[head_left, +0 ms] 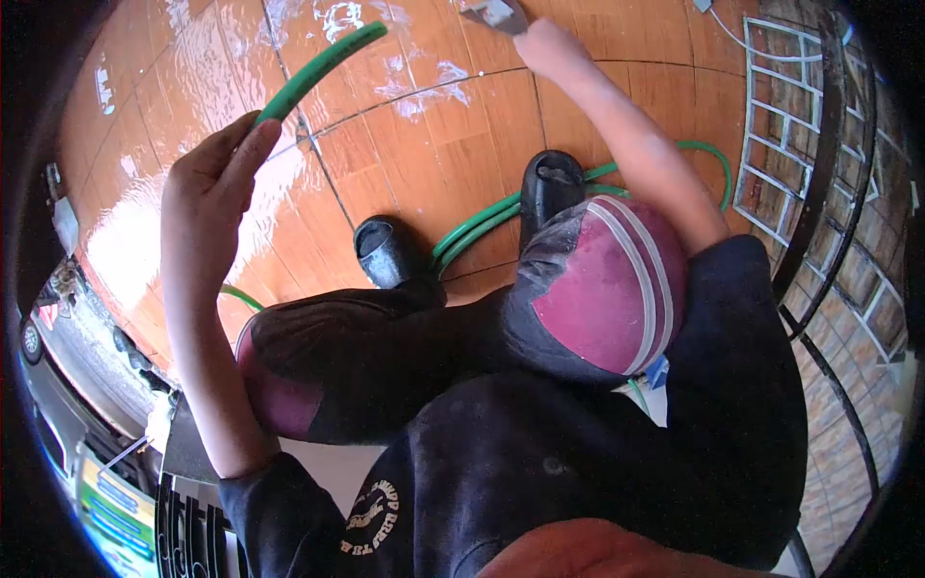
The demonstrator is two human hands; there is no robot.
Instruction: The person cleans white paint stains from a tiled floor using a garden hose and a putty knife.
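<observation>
My left hand [214, 164] is closed around a green garden hose [323, 67], its free end pointing up and to the right over the wet floor. My right hand [554, 48] reaches to the top of the view, fingers wrapped round the handle of a scraper [494, 13]. The scraper's flat blade carries whitish residue and lies close over the tiles. White smears [424, 91] mark the wood-look floor between the two hands. Part of the hose's length is hidden behind my legs.
More green hose [482, 220] runs in loops across the floor past my black shoes [552, 183]. Wet tiles [145, 183] shine at the left. A brick-patterned wall [785, 125] with black cables [848, 231] stands at the right. A parked vehicle [67, 443] is at the lower left.
</observation>
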